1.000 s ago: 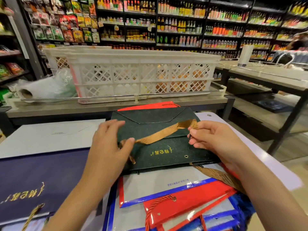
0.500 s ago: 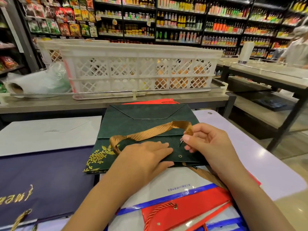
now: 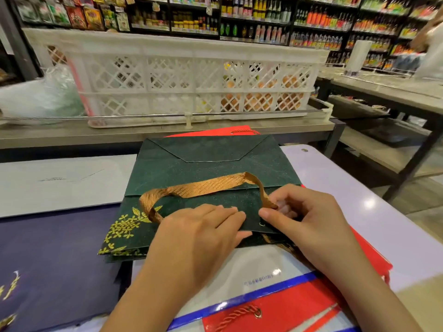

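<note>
Quick one on threading these handles. The dark green gift bag [image 3: 203,164] lies flat mid-scene on a pile of other flat bags, its near edge resting on a glossy white bag with a blue stripe [image 3: 239,267]. Its gold-brown ribbon [image 3: 203,186] loops across it from left to right.

The left hand [image 3: 201,233] is spread flat with the fingers straight, pressing the near part of the bag down. The right hand [image 3: 309,221] is pinching the loose right end of the ribbon between thumb and fingers, just beside the small metal eyelet [image 3: 261,224] by the bag's near-right edge. My guess is that end is about to be poked through that hole.

Stuff I'd worry about from here:

- The ribbon is wide and the eyelet is tiny. If the end isn't rolled tight it'll bunch up or fray at the rim instead of going in.
- There's a twist in the loop at the far right. Thread it like that and the handle sits twisted for good.
- The bag sits on slick paper. If the left hand eases off, the whole thing could skate away just as the right pushes.
- Tug too hard and the left end might pull out. I can't tell if it's knotted, since the left hand hides that spot.
- Forcing it could crease or tear the paper round the eyelet.
</note>
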{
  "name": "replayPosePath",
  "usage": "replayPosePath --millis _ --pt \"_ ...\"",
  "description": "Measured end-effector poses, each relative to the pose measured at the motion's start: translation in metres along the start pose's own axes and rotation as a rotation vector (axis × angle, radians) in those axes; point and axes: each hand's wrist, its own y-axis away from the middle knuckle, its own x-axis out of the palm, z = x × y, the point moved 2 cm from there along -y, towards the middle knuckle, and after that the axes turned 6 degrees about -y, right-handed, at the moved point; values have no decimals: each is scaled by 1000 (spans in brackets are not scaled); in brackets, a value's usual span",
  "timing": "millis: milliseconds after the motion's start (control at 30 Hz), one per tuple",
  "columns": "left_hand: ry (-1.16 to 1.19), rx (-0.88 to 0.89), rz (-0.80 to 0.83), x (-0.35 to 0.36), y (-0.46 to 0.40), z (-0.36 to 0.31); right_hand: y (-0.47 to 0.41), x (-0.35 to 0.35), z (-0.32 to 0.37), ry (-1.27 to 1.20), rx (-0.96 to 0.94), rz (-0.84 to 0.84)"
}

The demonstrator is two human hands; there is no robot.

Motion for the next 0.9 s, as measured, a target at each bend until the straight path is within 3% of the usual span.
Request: replayPosePath --millis 200,533,767,900 --pt "-60 -33 -133 -4 3 -1 1 0 6 187 -149 1" --pt "-134 -113 -288 -13 9 2 7 -3 16 389 -235 175" --pt "-95 -108 -344 -13 10 5 5 2 5 245 -143 165" --pt "-22 3 -391 -13 9 0 5 3 4 156 -129 146"
